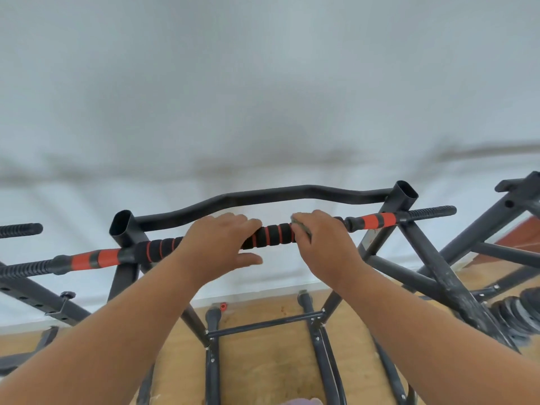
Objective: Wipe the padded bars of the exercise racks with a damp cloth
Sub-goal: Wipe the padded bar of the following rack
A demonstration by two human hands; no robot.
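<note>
A padded bar (pixel 270 235) with black foam and orange rings runs across the top of a dark metal exercise rack (pixel 122 226). My left hand (pixel 217 244) grips the bar left of centre, fingers curled over the top and thumb below. My right hand (pixel 324 244) wraps the bar right of centre, pressing a small grey-green cloth (pixel 299 223) against the foam. Only the cloth's edge shows beside my fingers. A short stretch of foam shows between both hands.
A bent black bar (pixel 263 197) spans the rack behind the padded one. Another rack frame (pixel 455 276) stands at the right, with stacked weight plates (pixel 517 314) on the wooden floor (pixel 268 361). A further rack's bar (pixel 20 230) is at the left. A white wall lies behind.
</note>
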